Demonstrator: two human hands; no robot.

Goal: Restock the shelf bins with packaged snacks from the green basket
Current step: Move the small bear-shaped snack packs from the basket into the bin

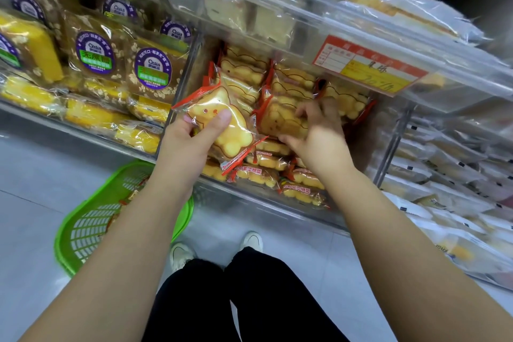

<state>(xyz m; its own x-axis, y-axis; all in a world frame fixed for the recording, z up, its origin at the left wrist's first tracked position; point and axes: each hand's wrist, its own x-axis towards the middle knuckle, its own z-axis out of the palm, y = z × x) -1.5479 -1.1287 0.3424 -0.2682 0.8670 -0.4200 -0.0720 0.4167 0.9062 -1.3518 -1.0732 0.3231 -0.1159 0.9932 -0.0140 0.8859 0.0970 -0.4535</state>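
My left hand (pixel 194 133) grips a bear-shaped cake pack (pixel 222 122) in clear wrap with red edges, held over the left front of a clear shelf bin (pixel 266 203). That bin holds several more of the same packs (pixel 291 78). My right hand (pixel 316 130) reaches into the bin and its curled fingers hold another bear pack (pixel 280 122) among the stacked ones. The green basket (pixel 91 225) sits on the floor at lower left, partly hidden by my left forearm, with some packaging showing inside.
The bin to the left holds brown oat cakes with purple labels (pixel 94 53) and yellow cakes (pixel 30 41). An upper clear bin carries a red and yellow price tag (pixel 369 66). White packs (pixel 444 175) fill shelves at right. My feet (pixel 216 250) stand on grey floor.
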